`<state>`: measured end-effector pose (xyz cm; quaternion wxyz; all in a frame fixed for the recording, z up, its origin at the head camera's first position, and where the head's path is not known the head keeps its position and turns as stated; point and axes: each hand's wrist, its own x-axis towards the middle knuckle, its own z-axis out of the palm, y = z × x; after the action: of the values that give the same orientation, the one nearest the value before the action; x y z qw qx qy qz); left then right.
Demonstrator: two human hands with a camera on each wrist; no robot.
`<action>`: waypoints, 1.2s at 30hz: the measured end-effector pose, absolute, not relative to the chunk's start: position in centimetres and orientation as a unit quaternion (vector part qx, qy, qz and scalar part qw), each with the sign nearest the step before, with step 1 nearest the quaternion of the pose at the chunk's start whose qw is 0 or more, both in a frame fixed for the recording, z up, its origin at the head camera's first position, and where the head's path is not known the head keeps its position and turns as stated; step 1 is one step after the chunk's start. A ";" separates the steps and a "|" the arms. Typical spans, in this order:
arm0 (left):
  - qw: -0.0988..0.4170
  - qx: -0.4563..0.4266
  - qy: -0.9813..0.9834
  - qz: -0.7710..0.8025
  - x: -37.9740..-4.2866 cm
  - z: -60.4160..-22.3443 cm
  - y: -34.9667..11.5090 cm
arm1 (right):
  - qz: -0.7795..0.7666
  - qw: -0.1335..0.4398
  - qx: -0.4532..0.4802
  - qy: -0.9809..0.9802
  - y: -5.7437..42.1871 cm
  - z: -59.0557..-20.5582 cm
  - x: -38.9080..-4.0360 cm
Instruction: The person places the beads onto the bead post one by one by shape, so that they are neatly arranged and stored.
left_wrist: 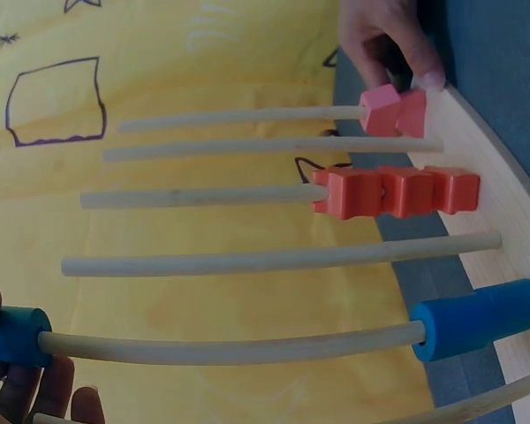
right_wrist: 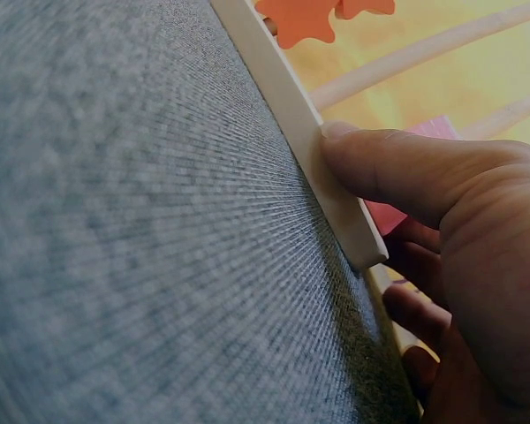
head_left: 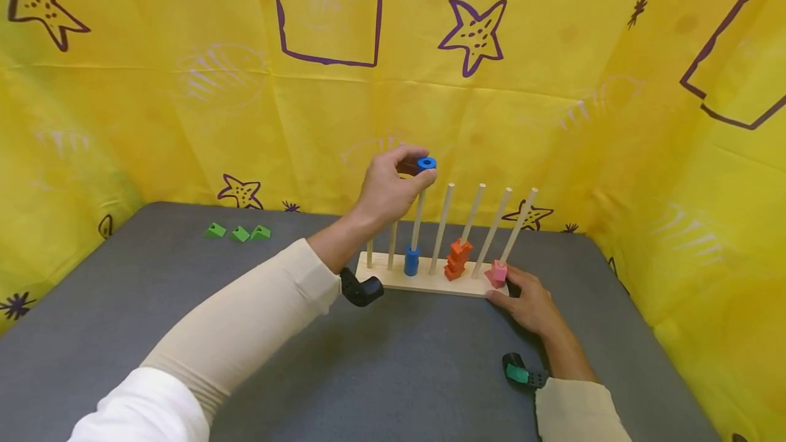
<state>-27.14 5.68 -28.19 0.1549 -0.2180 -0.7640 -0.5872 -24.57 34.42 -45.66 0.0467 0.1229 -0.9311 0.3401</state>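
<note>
My left hand (head_left: 389, 189) pinches a blue cylinder bead (head_left: 426, 164) between thumb and fingers. In the left wrist view this blue bead (left_wrist: 18, 337) sits at the tip of a wooden peg. Lower on that same peg, blue beads (head_left: 411, 261) rest on the wooden base (head_left: 430, 284). My right hand (head_left: 531, 302) grips the base's right end, its thumb (right_wrist: 380, 163) on the front edge. Pink beads (head_left: 497, 273) are on the rightmost peg beside this hand. Orange star-shaped beads (head_left: 457, 259) are stacked on another peg; the remaining pegs carry no beads.
Three green triangular blocks (head_left: 239, 233) lie on the grey table (head_left: 399, 374), far left of the base. A yellow patterned curtain (head_left: 344, 108) hangs behind the table and along its sides. The tall pegs stand upright close together.
</note>
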 end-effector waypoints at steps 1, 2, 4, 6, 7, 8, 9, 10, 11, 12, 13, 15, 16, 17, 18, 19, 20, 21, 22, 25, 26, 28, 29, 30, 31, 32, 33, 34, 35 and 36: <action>0.156 -0.218 -0.762 -0.589 -27.2 -28.2 5.7 | 0.341 0.046 0.122 -0.931 34.4 -45.6 -24.6; 0.159 -0.218 -0.762 -0.589 -27.2 -28.3 5.8 | 0.341 0.045 0.121 -0.931 34.4 -45.6 -24.6; 0.161 -0.217 -0.758 -0.594 -27.3 -28.3 5.8 | 0.342 0.043 0.120 -0.931 34.4 -45.5 -24.6; 0.163 -0.213 -0.754 -0.600 -27.3 -28.4 5.9 | 0.342 0.042 0.119 -0.931 34.4 -45.5 -24.6; 0.163 -0.210 -0.751 -0.604 -27.2 -28.5 5.9 | 0.342 0.041 0.119 -0.931 34.4 -45.5 -24.6; 0.164 -0.207 -0.750 -0.607 -27.2 -28.6 5.9 | 0.341 0.039 0.118 -0.932 34.4 -45.5 -24.5; 0.164 -0.204 -0.748 -0.610 -27.2 -28.7 5.9 | 0.340 0.039 0.117 -0.932 34.4 -45.5 -24.6; 0.165 -0.203 -0.747 -0.611 -27.3 -28.8 5.9 | 0.340 0.039 0.117 -0.932 34.4 -45.5 -24.6; 0.166 -0.201 -0.747 -0.612 -27.3 -28.9 5.9 | 0.339 0.039 0.117 -0.933 34.4 -45.5 -24.6; 0.166 -0.200 -0.746 -0.613 -27.3 -29.1 5.9 | 0.338 0.039 0.117 -0.933 34.4 -45.5 -24.5; 0.166 -0.198 -0.746 -0.614 -27.3 -29.2 5.9 | 0.338 0.039 0.117 -0.933 34.3 -45.5 -24.5; 0.164 -0.195 -0.747 -0.614 -27.3 -29.6 5.9 | 0.339 0.040 0.118 -0.933 34.3 -45.5 -24.6; 0.161 -0.193 -0.748 -0.615 -27.2 -29.8 5.9 | 0.339 0.040 0.117 -0.932 34.3 -45.5 -24.5; 0.158 -0.190 -0.748 -0.616 -27.2 -30.1 5.9 | 0.339 0.039 0.116 -0.933 34.3 -45.5 -24.5; 0.154 -0.187 -0.749 -0.616 -27.2 -30.3 5.9 | 0.339 0.037 0.115 -0.933 34.3 -45.5 -24.5; 0.150 -0.183 -0.751 -0.617 -27.1 -30.5 5.9 | 0.339 0.036 0.114 -0.933 34.3 -45.5 -24.5; 0.145 -0.180 -0.751 -0.618 -27.1 -30.7 5.8 | 0.338 0.036 0.113 -0.934 34.3 -45.5 -24.5; 0.143 -0.178 -0.753 -0.618 -27.1 -30.9 5.8 | 0.337 0.035 0.112 -0.934 34.3 -45.5 -24.5; 0.141 -0.176 -0.754 -0.617 -27.1 -31.1 5.8 | 0.336 0.034 0.111 -0.935 34.3 -45.5 -24.5; 0.139 -0.172 -0.749 -0.625 -27.0 -31.6 5.8 | 0.335 0.031 0.107 -0.935 34.3 -45.5 -24.5; 0.141 -0.171 -0.747 -0.626 -27.0 -31.8 5.8 | 0.335 0.030 0.106 -0.936 34.3 -45.5 -24.5; 0.146 -0.170 -0.743 -0.631 -27.0 -32.0 5.8 | 0.336 0.028 0.102 -0.936 34.3 -45.5 -24.5; 0.147 -0.169 -0.741 -0.633 -27.0 -32.2 5.8 | 0.336 0.026 0.101 -0.936 34.3 -45.5 -24.5; 0.150 -0.167 -0.741 -0.633 -27.0 -32.3 5.8 | 0.336 0.024 0.100 -0.936 34.3 -45.5 -24.5; 0.151 -0.166 -0.742 -0.632 -27.1 -32.5 5.8 | 0.336 0.025 0.100 -0.936 34.3 -45.5 -24.5; 0.151 -0.165 -0.743 -0.631 -27.1 -32.7 5.8 | 0.336 0.025 0.101 -0.936 34.3 -45.5 -24.5; 0.151 -0.163 -0.744 -0.630 -27.1 -32.9 5.8 | 0.335 0.026 0.102 -0.936 34.2 -45.4 -24.5; 0.149 -0.161 -0.745 -0.629 -27.1 -33.1 5.7 | 0.335 0.026 0.103 -0.936 34.2 -45.4 -24.5; 0.148 -0.160 -0.747 -0.628 -27.1 -33.3 5.7 | 0.335 0.026 0.103 -0.936 34.2 -45.4 -24.4; 0.147 -0.159 -0.749 -0.627 -27.1 -33.6 5.7 | 0.335 0.026 0.103 -0.936 34.2 -45.4 -24.4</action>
<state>-27.08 5.68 -33.56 0.1467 -0.1586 -0.7488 -0.6266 -24.42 34.21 -45.42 0.0264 0.1031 -0.9361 0.3354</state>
